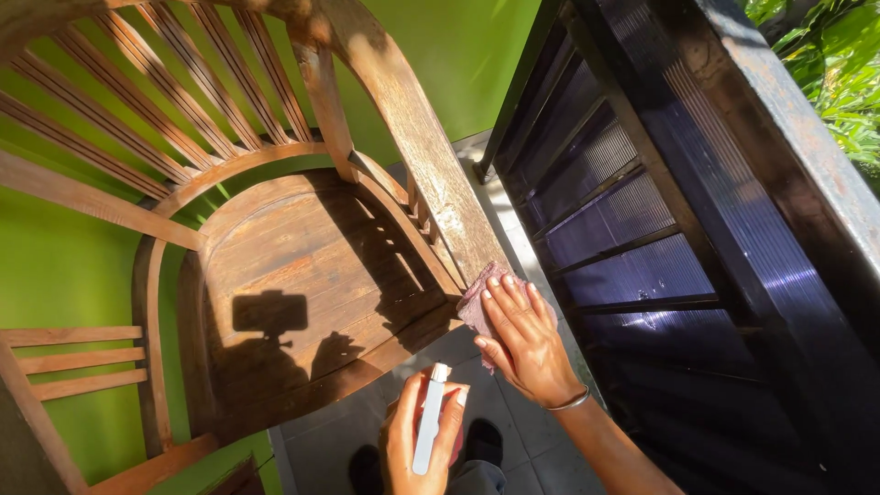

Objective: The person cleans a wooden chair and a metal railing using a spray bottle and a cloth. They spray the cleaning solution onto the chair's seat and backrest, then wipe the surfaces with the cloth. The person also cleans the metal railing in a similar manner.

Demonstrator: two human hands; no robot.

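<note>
A weathered wooden armchair (302, 266) with a slatted back fills the left and middle of the head view. My right hand (521, 337) lies flat on a pink-purple cloth (475, 302), pressing it against the front end of the chair's right armrest (431, 156). A thin bangle circles that wrist. My left hand (420, 438) is low in the middle, closed around a slim white spray bottle (429, 418) held upright, its cap pointing up toward the chair seat.
A dark metal railing (697, 229) with ribbed dark panels runs along the right. A bright green wall (64, 266) stands behind the chair. Part of a second wooden chair (73, 367) shows at lower left. Grey floor tiles (321, 449) and my shoes lie below.
</note>
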